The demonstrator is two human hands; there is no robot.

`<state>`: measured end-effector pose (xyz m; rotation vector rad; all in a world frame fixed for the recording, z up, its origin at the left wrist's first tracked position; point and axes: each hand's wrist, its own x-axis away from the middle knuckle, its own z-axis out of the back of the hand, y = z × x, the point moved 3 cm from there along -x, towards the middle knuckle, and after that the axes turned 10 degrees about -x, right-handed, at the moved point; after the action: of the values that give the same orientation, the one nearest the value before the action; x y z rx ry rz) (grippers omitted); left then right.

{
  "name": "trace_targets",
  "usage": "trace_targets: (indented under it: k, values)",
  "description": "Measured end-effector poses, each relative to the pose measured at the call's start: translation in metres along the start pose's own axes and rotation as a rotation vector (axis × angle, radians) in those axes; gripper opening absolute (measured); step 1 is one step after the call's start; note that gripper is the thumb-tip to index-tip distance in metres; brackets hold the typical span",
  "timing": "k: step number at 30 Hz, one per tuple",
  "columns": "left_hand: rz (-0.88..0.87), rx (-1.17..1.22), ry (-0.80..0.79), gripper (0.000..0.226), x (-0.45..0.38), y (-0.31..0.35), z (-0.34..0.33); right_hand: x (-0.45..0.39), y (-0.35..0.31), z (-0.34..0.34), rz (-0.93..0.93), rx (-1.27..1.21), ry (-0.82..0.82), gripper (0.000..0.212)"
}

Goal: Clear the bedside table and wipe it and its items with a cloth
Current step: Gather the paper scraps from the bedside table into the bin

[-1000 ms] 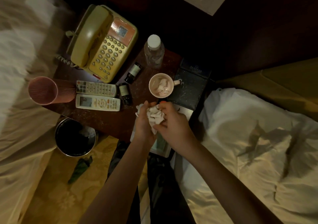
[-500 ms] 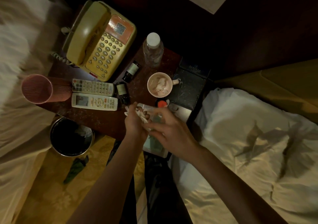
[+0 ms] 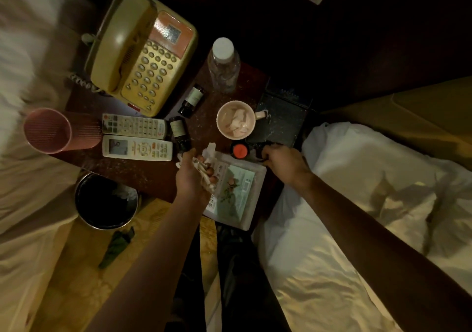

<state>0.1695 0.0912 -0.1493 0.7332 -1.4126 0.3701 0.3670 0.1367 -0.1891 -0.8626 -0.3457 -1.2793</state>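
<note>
Left hand (image 3: 190,178) palm up over the near edge of the dark worktop (image 3: 143,176), fingers curled round a crumpled white cloth (image 3: 201,169), just beside the near ends of the two remotes. Right hand (image 3: 283,160) knuckles up at the right edge, fingers bent down onto something small and dark; too dim to tell what, or whether gripped. Flat printed packet (image 3: 237,193) between the two hands, overhanging the near edge. Small red-capped jar (image 3: 240,150) just beyond the packet, near the right hand. Cup (image 3: 236,119) with pale crumpled scraps inside, beside a dark box (image 3: 279,119). Clear water bottle (image 3: 223,66) upright at the back. Two little brown bottles (image 3: 191,100) lying between telephone (image 3: 140,50) and cup. Remotes (image 3: 135,137) side by side, touching a pink tumbler (image 3: 51,131) lying on its side. Round bin (image 3: 106,201) on the floor below the near left corner. Beds on both sides.
</note>
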Motion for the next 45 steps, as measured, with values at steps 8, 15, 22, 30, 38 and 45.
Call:
trace_targets:
  k: [8, 15, 22, 30, 38, 45]
  values:
    - [0.033, -0.083, -0.110, 0.034, 0.009, -0.006, 0.002, 0.023, 0.003, 0.008, -0.130, -0.464, 0.252, 0.012]
    - [-0.203, -0.553, 0.234, 0.016, -0.003, 0.002, 0.019, 0.051, -0.022, 0.014, -0.082, -0.770, 0.381, 0.013]
    - [-0.459, -1.060, 0.347, 0.020, -0.039, 0.030, 0.011, 0.074, -0.036, 0.039, 0.053, -0.974, 0.510, 0.016]
    - [-0.414, -1.153, 0.388, 0.015, -0.058, 0.028, 0.008, 0.070, -0.058, 0.050, 0.088, -1.125, 0.380, 0.011]
    - [-0.380, -0.522, 0.019, 0.020, -0.011, 0.036, 0.009, 0.065, -0.081, 0.044, 0.024, -1.329, 0.284, 0.011]
    - [-0.220, -0.307, -0.291, 0.021, 0.036, 0.015, -0.019, 0.060, -0.098, 0.041, -0.034, -0.899, 0.421, 0.008]
